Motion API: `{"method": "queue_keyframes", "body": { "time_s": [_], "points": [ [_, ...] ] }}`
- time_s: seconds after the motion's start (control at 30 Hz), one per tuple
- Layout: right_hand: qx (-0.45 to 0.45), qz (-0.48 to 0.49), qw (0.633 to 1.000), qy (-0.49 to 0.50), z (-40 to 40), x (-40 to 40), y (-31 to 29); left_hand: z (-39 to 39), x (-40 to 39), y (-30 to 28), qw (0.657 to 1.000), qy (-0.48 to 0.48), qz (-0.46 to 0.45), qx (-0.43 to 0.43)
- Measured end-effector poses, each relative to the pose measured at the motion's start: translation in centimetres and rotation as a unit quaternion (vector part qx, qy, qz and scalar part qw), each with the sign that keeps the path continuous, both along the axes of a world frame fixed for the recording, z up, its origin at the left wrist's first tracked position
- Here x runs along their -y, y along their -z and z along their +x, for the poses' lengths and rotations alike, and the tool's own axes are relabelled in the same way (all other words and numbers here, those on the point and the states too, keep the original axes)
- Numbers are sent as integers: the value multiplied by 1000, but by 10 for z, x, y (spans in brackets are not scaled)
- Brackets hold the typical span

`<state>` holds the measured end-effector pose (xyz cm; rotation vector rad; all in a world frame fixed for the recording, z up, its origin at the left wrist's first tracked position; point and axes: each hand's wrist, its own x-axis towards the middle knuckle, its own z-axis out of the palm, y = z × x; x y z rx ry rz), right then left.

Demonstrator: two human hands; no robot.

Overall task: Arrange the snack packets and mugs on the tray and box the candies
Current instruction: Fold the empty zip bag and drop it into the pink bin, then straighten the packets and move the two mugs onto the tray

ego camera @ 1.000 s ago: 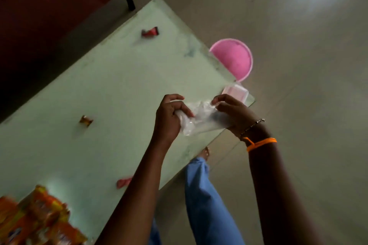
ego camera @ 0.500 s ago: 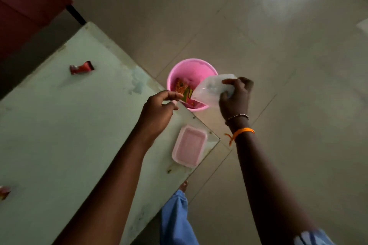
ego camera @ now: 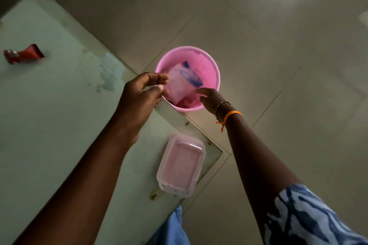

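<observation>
A clear plastic bag with a blue strip lies inside the pink bucket on the floor beside the table corner. My left hand hovers at the bucket's near rim with its fingers apart and nothing in them. My right hand is over the bucket's right side, fingers spread, just clear of the bag. A pink lidded plastic box sits on the pale green table near its corner. One red candy lies on the table at the far left.
The table's corner edge runs diagonally just left of the bucket. A tiled floor spreads to the right. My blue trouser leg shows below the table edge. A dark table leg and red furniture are at the top left.
My right hand has let the clear bag drop into the pink bucket and opened. My left hand has opened too. The view has swung further right, towards the bucket.
</observation>
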<state>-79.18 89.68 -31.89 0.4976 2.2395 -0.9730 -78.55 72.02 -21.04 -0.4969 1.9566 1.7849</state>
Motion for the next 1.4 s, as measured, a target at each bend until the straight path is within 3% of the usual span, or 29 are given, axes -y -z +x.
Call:
{"method": "queue_keyframes", "body": {
  "time_s": [0.1, 0.17, 0.27, 0.5, 0.77, 1.07, 1.4],
  "points": [
    [21, -17, 999, -21, -2, 8, -23, 10, 4, -8, 1000, -10, -8, 6],
    [14, -75, 993, 88, -4, 20, -50, 14, 10, -17, 1000, -22, -12, 13],
    [-38, -187, 955, 225, 0, 45, -97, 20, 18, -36, 999, -34, -13, 16],
    [-61, -270, 934, 224, 40, 130, -192, 56, 57, -84, 995, -95, 16, 14],
    [-102, -281, 945, 136, 128, 247, -250, 169, 164, -128, 970, -239, 40, 8],
    [-1, -321, 947, -6, 302, 422, -283, 376, 319, -160, 906, -419, 57, 22],
    [105, -331, 928, -132, 504, 570, -288, 578, 446, -181, 810, -584, 47, 32]
  ]
}}
